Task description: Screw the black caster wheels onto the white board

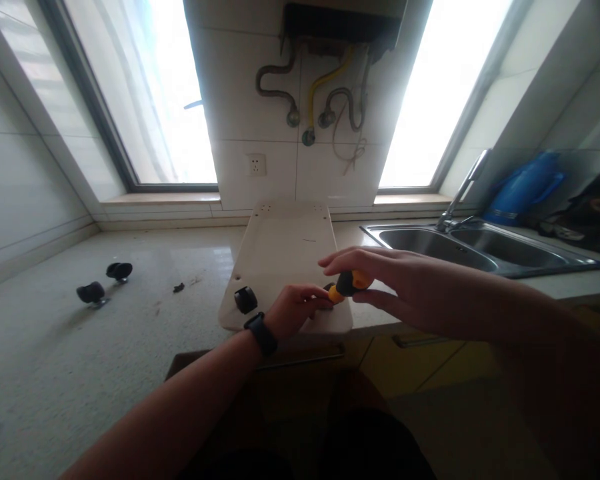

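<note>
A pale board with small holes near its corners lies flat on the counter in front of me. At its near right corner, my right hand grips the yellow and black handle of a screwdriver, which slants down to the left. My left hand rests at the same corner, fingertips pinched beside the screwdriver's lower end; what they hold is hidden. A black caster wheel sits on the board's near left corner, close to my left wrist.
Two more caster wheels stand on the counter at left, near a small dark scrap. On the right are a double steel sink, its faucet and a blue jug. Drawer handles run below the counter edge.
</note>
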